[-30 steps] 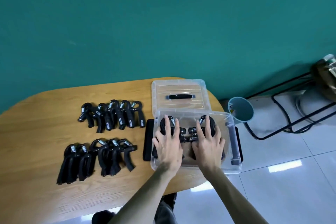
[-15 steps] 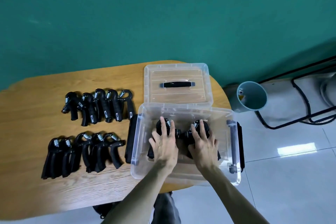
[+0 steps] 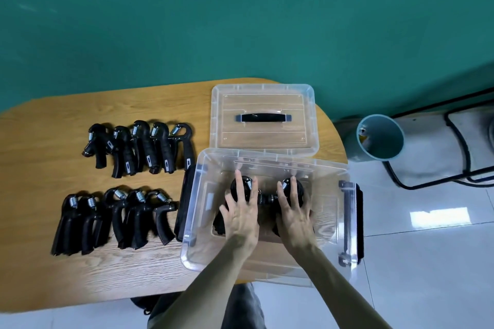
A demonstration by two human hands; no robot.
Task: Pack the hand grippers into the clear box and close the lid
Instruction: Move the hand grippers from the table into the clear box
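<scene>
Box [image 3: 267, 267], clear, rigid, light, at 5 o'clock on the table [image 3: 80, 120]; lift by the side latches. Inside, left hand [image 3: 240, 218] and right hand [image 3: 295, 218], fingers spread flat, each press one gripper [image 3: 267, 198] to the floor. Loose grippers: near row [image 3: 115, 218] at 8 o'clock, far row [image 3: 141, 145] at 10 o'clock; hard, rubbery, sprung, likely moderately heavy; take by the handles. Lid [image 3: 263, 93], off, at 1 o'clock; stiff, carry by its handle.
</scene>
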